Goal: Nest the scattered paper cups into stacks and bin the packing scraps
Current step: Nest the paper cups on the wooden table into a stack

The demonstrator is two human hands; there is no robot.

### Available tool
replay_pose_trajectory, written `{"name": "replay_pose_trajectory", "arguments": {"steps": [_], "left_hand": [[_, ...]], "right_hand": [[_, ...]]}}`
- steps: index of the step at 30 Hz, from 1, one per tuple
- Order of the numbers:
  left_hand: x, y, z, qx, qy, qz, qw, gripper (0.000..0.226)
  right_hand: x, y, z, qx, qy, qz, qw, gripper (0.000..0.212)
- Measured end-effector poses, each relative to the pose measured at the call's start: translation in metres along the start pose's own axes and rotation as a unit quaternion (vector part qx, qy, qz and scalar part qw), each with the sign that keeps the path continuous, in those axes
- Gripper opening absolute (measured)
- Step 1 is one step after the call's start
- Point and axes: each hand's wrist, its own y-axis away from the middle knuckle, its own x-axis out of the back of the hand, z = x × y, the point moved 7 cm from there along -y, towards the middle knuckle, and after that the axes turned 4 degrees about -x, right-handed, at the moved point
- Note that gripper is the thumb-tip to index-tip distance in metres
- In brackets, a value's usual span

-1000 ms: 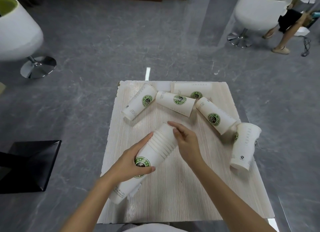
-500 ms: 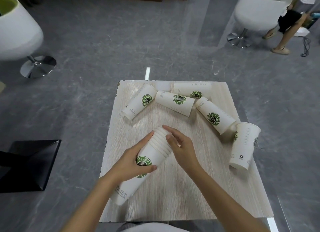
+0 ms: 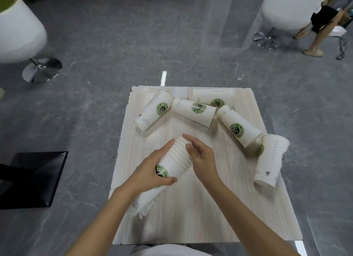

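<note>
Left hand (image 3: pixel 150 169) grips stack (image 3: pixel 176 163) mid-surface (image 3: pixel 191 217); right hand (image 3: pixel 203 160) fingers (image 3: pixel 188 147) curl over its rims. Cup (image 3: pixel 271 160) right of stack seems to overhang the edge, so a nudge drops it.

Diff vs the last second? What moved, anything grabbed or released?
Right hand shifted slightly at the mouth end of the cup stack; the nested rims look bunched tighter. Nothing grabbed or released: left hand still grips the stack's middle. Five loose cups and table unchanged.
</note>
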Motion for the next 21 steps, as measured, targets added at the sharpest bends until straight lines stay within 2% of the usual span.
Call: {"name": "replay_pose_trajectory", "arguments": {"steps": [5,13,21], "left_hand": [[0.001,-0.008,-0.001,0.002,-0.008,-0.001,1.000,0.104],[0.005,-0.019,-0.016,0.019,0.005,-0.004,1.000,0.102],[0.016,-0.030,-0.032,0.043,0.030,0.019,0.998,0.103]], "right_hand": [[0.006,-0.009,0.004,-0.016,-0.016,0.011,1.000,0.024],[0.046,-0.056,0.010,-0.007,-0.024,0.109,0.994,0.022],[0.079,-0.114,0.024,-0.025,0.054,0.196,0.979,0.029]]}}
